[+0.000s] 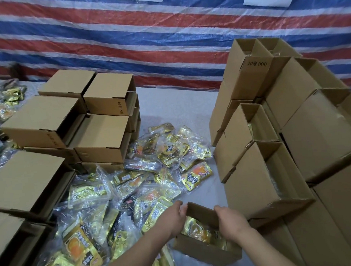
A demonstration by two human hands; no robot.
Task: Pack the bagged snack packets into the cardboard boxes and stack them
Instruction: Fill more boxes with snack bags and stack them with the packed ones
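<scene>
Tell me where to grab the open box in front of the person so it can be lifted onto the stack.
Grip the open box by its two short end walls, one hand from each side, palms inward, where the left hand and right hand sit now. Its top is open with snack packets inside, so keep it level and avoid the loose flap.

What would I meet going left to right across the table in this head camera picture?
Stacked empty boxes → loose pile of bagged snack packets → small box held between both hands → tall stack of open boxes.

Head-worn view, forward and down; hands [203, 218] near
</scene>
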